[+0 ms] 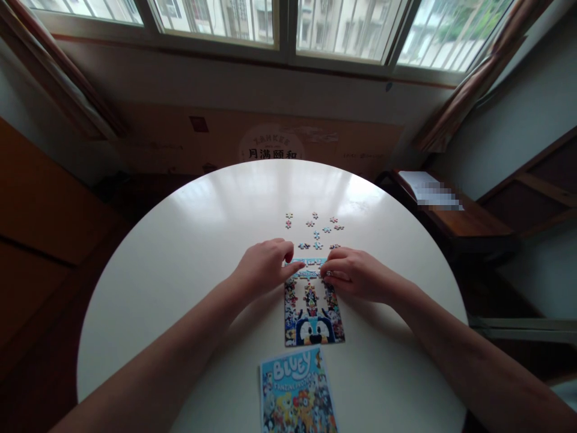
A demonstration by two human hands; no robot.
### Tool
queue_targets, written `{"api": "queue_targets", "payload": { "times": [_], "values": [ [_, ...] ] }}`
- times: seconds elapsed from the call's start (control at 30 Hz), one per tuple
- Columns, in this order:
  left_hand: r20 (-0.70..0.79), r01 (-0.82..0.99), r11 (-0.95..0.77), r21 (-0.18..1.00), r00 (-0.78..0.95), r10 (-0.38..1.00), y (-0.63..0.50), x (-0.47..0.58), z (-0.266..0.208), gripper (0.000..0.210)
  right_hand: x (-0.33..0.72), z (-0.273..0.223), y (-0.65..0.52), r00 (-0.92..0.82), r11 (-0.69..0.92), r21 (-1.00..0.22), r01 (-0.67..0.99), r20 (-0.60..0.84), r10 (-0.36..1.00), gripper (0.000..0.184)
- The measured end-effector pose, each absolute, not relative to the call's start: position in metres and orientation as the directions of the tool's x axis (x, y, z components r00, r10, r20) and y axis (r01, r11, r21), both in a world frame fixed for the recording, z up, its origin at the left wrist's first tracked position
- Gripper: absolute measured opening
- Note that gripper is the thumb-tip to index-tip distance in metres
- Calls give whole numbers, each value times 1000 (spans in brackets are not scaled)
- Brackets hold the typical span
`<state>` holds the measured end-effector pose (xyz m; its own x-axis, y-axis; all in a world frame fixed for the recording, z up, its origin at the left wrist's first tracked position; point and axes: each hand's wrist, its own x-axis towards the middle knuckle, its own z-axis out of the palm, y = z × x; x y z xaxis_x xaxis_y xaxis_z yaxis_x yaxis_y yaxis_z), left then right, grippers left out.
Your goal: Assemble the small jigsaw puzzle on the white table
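Observation:
A partly assembled jigsaw puzzle [315,331] lies on the white table in the head view, with a blue dog's face at its near end and gaps in its middle and upper part. My left hand [265,264] rests at its upper left edge. The thumb stretches over the top of the puzzle, apart from the curled index finger, and I see nothing held between them. At the upper right edge, my right hand [356,273] has its fingers pressed together around a small puzzle piece, mostly covered by the fingertips. Several loose puzzle pieces [327,230] lie beyond both hands.
The round white table [148,270] fills the middle of the view. A Bluey picture sheet [297,391] lies nearest me, below the puzzle. To the right stands a wooden bench [455,225] with white paper [428,187] on it. Windows and curtains are behind.

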<state>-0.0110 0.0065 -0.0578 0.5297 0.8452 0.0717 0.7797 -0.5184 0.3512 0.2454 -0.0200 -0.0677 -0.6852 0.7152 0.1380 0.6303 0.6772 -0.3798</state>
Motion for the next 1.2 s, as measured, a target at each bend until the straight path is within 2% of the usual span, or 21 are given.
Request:
{"api": "queue_targets", "payload": {
  "times": [0.1, 0.47, 0.6, 0.77, 0.97, 1.07, 1.2],
  "values": [
    [72, 798, -511, 320, 517, 853, 2, 0, -62, 38, 244, -68, -22, -680, 676, -355, 646, 134, 721, 15],
    [39, 803, -528, 278, 539, 841, -5, 11, -61, 27, 235, -73, -24, -627, 640, -322, 697, 160, 763, 12],
    [73, 787, -550, 279, 553, 830, -7, 13, -62, 23, 235, -73, -25, -590, 607, -360, 709, 169, 790, 11],
    [168, 734, -573, 364, 554, 816, -4, 5, -60, 31, 241, -55, -7, -459, 509, -437, 742, 222, 860, 16],
    [352, 781, -467, 415, 335, 874, 12, -22, -55, 37, 232, -30, 37, -295, 295, -310, 904, 49, 954, 22],
    [421, 797, -423, 431, 237, 876, 18, -31, -54, 38, 223, -30, 44, -296, 276, -300, 913, -24, 955, 18],
    [439, 809, -412, 419, 217, 872, 19, -33, -52, 37, 218, -36, 38, -306, 270, -293, 917, -84, 948, 20]
  ]
}}
